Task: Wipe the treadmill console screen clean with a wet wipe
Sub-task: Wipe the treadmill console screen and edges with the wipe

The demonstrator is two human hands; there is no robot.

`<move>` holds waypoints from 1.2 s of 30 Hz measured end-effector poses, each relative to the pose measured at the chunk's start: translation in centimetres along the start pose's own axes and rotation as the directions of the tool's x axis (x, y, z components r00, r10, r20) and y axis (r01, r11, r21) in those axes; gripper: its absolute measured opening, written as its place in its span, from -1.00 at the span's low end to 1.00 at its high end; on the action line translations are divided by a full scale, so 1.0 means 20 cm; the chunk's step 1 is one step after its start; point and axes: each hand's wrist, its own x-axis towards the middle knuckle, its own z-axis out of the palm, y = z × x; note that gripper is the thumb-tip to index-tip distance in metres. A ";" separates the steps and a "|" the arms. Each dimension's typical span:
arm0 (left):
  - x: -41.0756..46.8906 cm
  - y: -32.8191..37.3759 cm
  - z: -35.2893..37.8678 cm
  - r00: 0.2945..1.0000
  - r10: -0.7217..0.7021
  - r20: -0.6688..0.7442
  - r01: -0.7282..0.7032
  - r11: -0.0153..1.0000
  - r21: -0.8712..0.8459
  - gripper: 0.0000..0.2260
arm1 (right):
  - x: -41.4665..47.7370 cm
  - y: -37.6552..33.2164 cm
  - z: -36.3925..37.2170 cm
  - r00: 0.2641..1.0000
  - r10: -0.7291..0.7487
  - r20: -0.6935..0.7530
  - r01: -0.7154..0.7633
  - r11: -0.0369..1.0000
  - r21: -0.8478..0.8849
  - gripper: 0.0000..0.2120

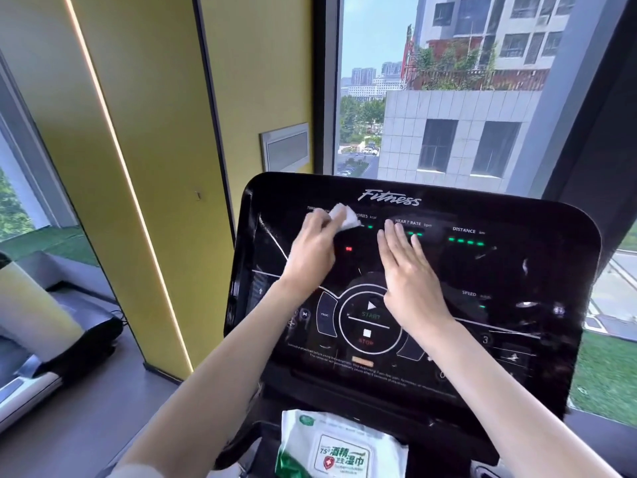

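The black glossy treadmill console screen (pixel 499 270) fills the middle of the view, with green readouts and a round START/STOP control. My left hand (pixel 312 250) holds a small folded white wet wipe (pixel 344 217) pressed against the upper left of the screen, near the time and calories readouts. My right hand (pixel 408 274) lies flat on the centre of the screen with fingers together and extended, holding nothing, just above the START button.
A green and white pack of wet wipes (pixel 339 450) rests on the tray below the console. A yellow wall panel (pixel 148 167) stands to the left, a window (pixel 448 91) behind the console, and another treadmill (pixel 51 343) at far left.
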 end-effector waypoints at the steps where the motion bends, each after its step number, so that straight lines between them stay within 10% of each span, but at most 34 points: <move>1: 0.01 -0.05 -0.02 0.987 -0.147 -0.057 0.146 0.989 -0.030 -0.52 | 0.00 0.00 0.00 1.000 0.000 -0.007 0.000 1.000 0.001 -0.24; 3: 0.04 -0.10 -0.03 0.840 -0.515 -0.171 0.501 0.857 -0.124 -0.56 | 0.00 0.00 0.01 1.000 0.002 -0.015 -0.002 1.000 -0.002 -0.24; 5: 0.07 -0.01 0.00 0.786 -0.584 -0.204 0.569 0.812 -0.129 -0.56 | 0.00 -0.01 0.00 1.000 -0.002 -0.003 0.002 1.000 -0.015 -0.26; 8: 0.06 0.18 0.05 0.986 -0.139 -0.087 0.134 0.989 -0.059 -0.53 | 0.01 0.00 -0.02 0.999 -0.012 0.030 0.014 0.998 -0.066 -0.26; 10: 0.05 0.14 0.05 0.998 0.057 -0.027 -0.058 0.996 -0.061 -0.52 | 0.02 0.01 -0.04 0.999 -0.019 0.042 0.022 0.996 -0.084 -0.25; 15: 0.07 0.03 0.02 0.811 -0.547 -0.208 0.502 0.833 -0.235 -0.55 | 0.01 0.00 -0.03 0.999 -0.028 0.021 0.029 0.998 -0.049 -0.25; 21: 0.04 0.19 0.06 0.998 -0.002 -0.058 -0.003 0.997 -0.077 -0.51 | 0.02 0.05 -0.07 0.998 -0.057 0.025 0.058 0.998 -0.033 -0.25; 27: 0.07 0.15 0.03 0.769 -0.608 -0.198 0.579 0.794 -0.187 -0.55 | -0.12 0.13 -0.11 0.997 0.033 -0.074 -0.032 0.999 0.022 -0.19; 32: 0.03 0.23 0.07 1.000 -0.006 -0.010 0.006 0.998 -0.067 -0.49 | -0.18 0.16 -0.10 0.993 0.104 -0.049 -0.106 0.994 -0.030 -0.22; 36: 0.06 0.11 0.04 0.839 -0.525 -0.146 0.479 0.838 -0.262 -0.55 | -0.18 0.20 -0.09 0.995 0.095 -0.015 -0.096 0.993 -0.066 -0.21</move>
